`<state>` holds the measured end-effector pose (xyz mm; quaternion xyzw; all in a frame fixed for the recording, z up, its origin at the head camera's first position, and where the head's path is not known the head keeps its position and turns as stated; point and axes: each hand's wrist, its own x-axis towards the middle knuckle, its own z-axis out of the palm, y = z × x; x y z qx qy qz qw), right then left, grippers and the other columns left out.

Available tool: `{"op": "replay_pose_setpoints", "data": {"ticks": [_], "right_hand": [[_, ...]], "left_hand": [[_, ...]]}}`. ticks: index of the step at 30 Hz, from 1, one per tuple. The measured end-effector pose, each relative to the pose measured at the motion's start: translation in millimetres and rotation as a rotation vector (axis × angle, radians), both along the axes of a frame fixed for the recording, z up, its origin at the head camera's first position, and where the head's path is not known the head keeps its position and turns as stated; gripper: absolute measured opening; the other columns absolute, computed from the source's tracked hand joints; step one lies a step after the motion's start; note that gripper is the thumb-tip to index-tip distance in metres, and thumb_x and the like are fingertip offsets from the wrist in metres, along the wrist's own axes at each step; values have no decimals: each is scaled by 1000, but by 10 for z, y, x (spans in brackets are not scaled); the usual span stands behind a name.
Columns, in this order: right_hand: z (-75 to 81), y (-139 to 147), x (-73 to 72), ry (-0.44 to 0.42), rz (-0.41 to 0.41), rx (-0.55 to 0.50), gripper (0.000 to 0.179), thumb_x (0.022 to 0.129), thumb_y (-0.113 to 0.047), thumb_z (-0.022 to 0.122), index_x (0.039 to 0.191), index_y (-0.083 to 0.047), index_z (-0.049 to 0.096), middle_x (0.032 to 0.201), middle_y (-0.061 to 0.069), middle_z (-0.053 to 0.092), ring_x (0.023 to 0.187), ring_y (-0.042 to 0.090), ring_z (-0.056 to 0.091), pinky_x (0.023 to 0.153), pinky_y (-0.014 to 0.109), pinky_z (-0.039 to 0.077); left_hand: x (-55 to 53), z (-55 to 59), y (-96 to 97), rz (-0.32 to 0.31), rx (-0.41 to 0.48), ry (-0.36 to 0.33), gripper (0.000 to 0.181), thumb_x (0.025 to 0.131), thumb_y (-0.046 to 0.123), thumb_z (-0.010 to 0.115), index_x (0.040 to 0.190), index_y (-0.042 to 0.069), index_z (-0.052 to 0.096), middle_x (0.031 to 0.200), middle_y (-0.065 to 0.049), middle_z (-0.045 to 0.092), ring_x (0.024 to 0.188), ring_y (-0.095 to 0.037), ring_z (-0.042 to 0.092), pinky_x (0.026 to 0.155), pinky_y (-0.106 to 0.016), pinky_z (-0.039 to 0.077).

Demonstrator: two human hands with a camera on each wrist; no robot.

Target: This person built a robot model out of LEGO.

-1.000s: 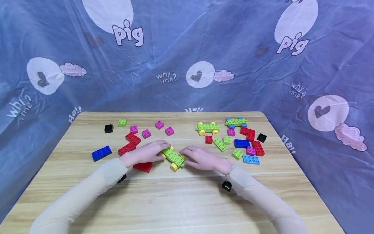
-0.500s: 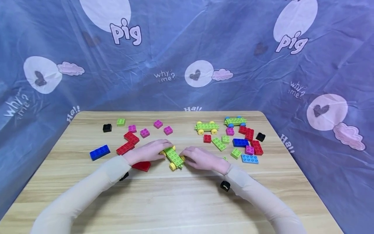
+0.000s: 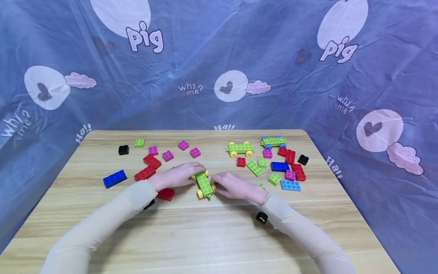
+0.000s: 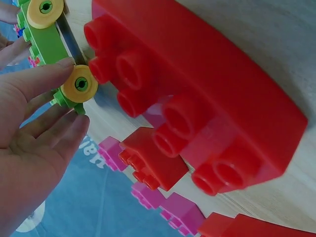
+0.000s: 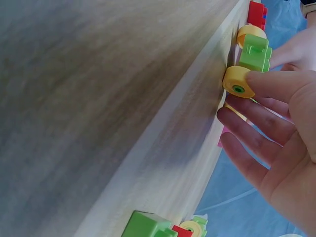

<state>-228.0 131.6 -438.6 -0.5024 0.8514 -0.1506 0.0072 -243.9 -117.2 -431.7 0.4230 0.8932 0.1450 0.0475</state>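
A green wheeled toy car base (image 3: 204, 184) with yellow wheels stands on the table between both hands, its studs facing up. My left hand (image 3: 183, 174) holds its far end; in the left wrist view the thumb lies by a yellow wheel (image 4: 80, 85) and the fingers reach round the end. My right hand (image 3: 234, 185) pinches the near right wheel (image 5: 238, 83) between thumb and index finger, the other fingers loosely bent. Beside the left wrist lies a red brick (image 4: 207, 89), partly under the forearm in the head view.
Pink, red, blue, black and green bricks lie on the left, among them a blue brick (image 3: 115, 178). Two more car bases, one yellow-wheeled (image 3: 240, 148), one blue-wheeled (image 3: 274, 142), stand at the back right above several loose bricks. A black piece (image 3: 261, 217) lies by the right forearm.
The car base has turned so that its length points more straight away from me. Both hands have stayed on it, the left shifting slightly right.
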Motion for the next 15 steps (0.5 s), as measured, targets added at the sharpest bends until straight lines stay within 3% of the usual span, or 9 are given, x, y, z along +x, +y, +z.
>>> {"op": "replay_pose_setpoints", "data": {"ticks": [6,11,15], "right_hand": [[-22,-6,6,-17,-10,8,13,91,-13,68,103,-11,62,94,1,72,84,11,68,76,19,57],[-36,-7,-2,-30,-17,9,14,91,-13,68,104,-11,62,94,0,71,85,11,67,77,19,56],[-32,0,-6,-32,-20,12,15,91,-13,68,105,-11,63,96,1,71,86,12,67,78,21,57]], "left_hand": [[23,-8,-5,22,22,5,52,87,3,72,136,-3,54,133,-19,59,125,-33,58,106,-44,51],[51,21,-37,121,47,46,52,86,8,75,132,-5,55,128,-20,62,119,-33,61,102,-43,54],[50,49,-61,182,54,71,38,86,12,76,118,-3,62,113,-17,67,103,-28,66,90,-38,58]]}}
